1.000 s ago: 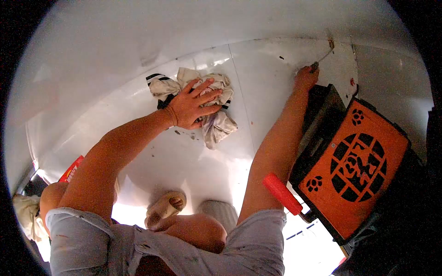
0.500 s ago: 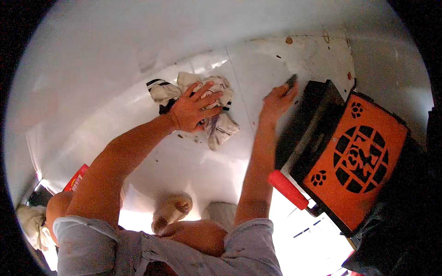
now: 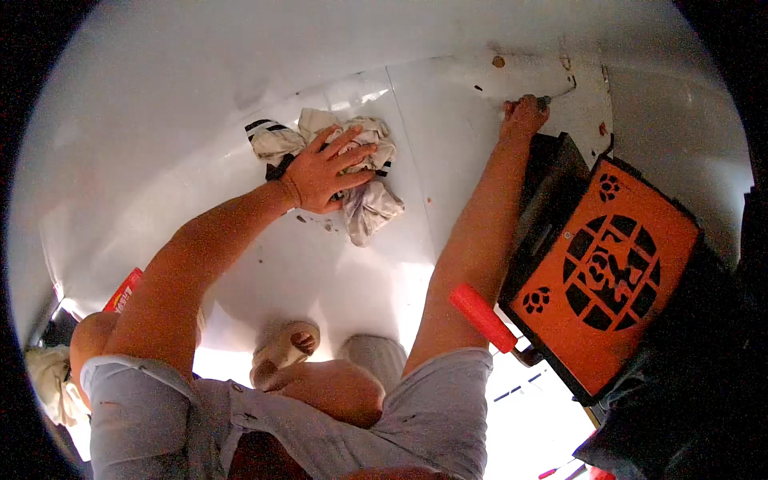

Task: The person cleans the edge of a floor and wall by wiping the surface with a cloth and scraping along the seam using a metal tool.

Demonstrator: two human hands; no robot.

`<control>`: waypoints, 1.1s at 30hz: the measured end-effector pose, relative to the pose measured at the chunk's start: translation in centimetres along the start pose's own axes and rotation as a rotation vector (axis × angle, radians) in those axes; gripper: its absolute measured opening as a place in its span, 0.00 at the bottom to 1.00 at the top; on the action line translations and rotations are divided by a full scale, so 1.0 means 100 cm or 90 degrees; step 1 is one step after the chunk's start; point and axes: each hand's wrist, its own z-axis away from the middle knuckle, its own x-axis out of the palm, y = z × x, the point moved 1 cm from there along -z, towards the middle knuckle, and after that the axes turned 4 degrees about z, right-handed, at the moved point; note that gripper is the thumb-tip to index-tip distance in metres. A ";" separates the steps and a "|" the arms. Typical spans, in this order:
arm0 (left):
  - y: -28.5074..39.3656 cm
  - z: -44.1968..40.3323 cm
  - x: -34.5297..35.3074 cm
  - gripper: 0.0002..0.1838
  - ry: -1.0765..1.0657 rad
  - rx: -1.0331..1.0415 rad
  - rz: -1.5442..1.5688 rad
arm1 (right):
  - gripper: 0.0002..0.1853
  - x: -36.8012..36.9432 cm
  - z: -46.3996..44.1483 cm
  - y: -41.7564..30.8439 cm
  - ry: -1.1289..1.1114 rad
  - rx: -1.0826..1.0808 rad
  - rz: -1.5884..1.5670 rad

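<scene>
My left hand [image 3: 326, 170] lies with fingers spread on a crumpled off-white cloth [image 3: 372, 212] with black stripes, pressing it against the white surface. Farther right, my right hand [image 3: 524, 118] is closed round a small dark-handled tool [image 3: 544, 102]. A thin, bent metal-looking piece extends from it toward the upper right; its exact kind is unclear. Most of the handle is hidden by my fingers. Beside my right forearm stands a black box-like unit with an orange panel [image 3: 544, 320], cut with a round pattern and paw shapes.
A red grip [image 3: 484, 318] sticks out from the orange-panelled unit near my right arm. The white surface [image 3: 320, 272] carries dark crumbs and brown stains [image 3: 498, 62] toward the far right. At lower left are a red packet [image 3: 124, 290] and a pale cloth [image 3: 52, 384].
My right hand has reached farther up and right with the tool, near the stained far edge. My left hand stays on the cloth. The whole view has shifted slightly.
</scene>
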 end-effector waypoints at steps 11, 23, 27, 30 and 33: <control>0.000 -0.001 -0.002 0.47 -0.026 -0.008 -0.006 | 0.25 -0.002 0.004 -0.013 -0.131 -0.046 0.925; -0.001 0.003 0.002 0.43 0.055 0.022 0.003 | 0.24 0.058 0.248 0.055 0.160 -0.292 0.687; 0.000 0.005 0.008 0.40 0.052 0.014 -0.031 | 0.28 0.064 0.318 0.069 0.090 -0.308 0.756; 0.003 0.007 0.008 0.42 0.062 0.006 -0.067 | 0.28 0.075 0.374 0.071 0.056 -0.184 0.730; 0.008 0.004 0.000 0.42 -0.021 -0.019 -0.066 | 0.28 0.067 0.410 0.076 -0.007 -0.225 0.784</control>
